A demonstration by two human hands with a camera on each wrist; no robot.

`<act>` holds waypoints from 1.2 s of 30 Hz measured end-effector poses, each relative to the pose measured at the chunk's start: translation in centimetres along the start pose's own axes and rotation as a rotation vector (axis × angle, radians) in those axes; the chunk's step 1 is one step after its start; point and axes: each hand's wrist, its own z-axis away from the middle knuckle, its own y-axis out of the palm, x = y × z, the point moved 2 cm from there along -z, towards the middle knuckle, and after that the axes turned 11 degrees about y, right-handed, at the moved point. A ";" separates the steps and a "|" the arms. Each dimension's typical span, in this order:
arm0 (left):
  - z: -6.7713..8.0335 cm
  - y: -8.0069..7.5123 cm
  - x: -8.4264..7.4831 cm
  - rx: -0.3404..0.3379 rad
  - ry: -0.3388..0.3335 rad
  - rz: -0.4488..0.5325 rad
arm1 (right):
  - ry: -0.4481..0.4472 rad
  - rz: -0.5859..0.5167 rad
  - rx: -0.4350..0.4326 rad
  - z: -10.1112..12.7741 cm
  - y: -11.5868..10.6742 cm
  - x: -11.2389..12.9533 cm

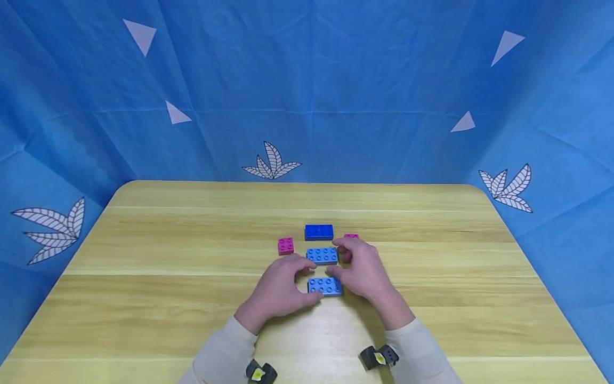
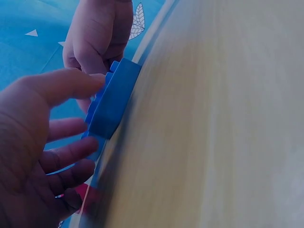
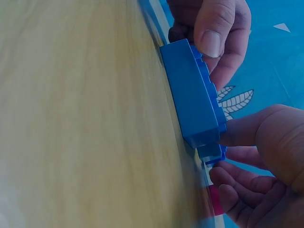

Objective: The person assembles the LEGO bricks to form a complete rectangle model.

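Observation:
Three eight-stud bricks form a column on the table in the head view: a dark blue brick (image 1: 318,232) farthest, a middle light blue brick (image 1: 322,256), and a near light blue brick (image 1: 325,287). My left hand (image 1: 280,288) curves loosely around the near brick's left end, thumb at its front edge and fingertips by the middle brick. From the other side, my right hand (image 1: 366,272) spreads its thumb and fingers beside the middle brick's right end. Both wrist views show the near brick (image 2: 114,102) flat on the table with relaxed fingers around it.
A pink four-stud brick (image 1: 285,245) lies left of the column. Another pink brick (image 1: 352,235) on the right is partly hidden by my right hand. The wooden table (image 1: 168,245) ends at a blue cloth backdrop (image 1: 384,80) behind and at the sides.

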 end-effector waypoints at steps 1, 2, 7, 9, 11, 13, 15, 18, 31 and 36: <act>0.0 0.0 0.0 0.005 0.000 0.002 | 0.003 0.001 0.003 0.0 0.0 0.0; 0.0 0.1 0.1 0.010 0.002 0.003 | 0.004 0.004 0.006 0.0 0.1 0.1; 0.0 0.2 0.1 0.029 0.015 0.013 | 0.008 0.032 0.013 -0.2 0.3 0.2; -0.1 0.3 0.1 0.036 0.020 0.019 | 0.008 0.044 0.014 -0.2 0.3 0.2; -0.1 0.4 0.1 0.042 0.024 0.021 | 0.003 0.041 0.013 -0.2 0.4 0.2; -0.1 0.5 0.2 0.044 0.023 0.023 | 0.004 0.037 0.015 -0.3 0.4 0.2; -0.1 0.5 0.2 0.045 0.024 0.024 | 0.002 0.028 0.019 -0.2 0.5 0.3; -0.1 0.5 0.2 0.042 0.027 0.027 | 0.001 0.025 0.024 -0.2 0.4 0.4; 0.2 0.2 0.3 0.033 0.038 0.050 | -0.009 0.068 0.040 -0.2 0.4 0.4; 0.3 0.0 0.4 0.040 0.017 0.054 | -0.013 0.091 0.042 -0.1 0.3 0.4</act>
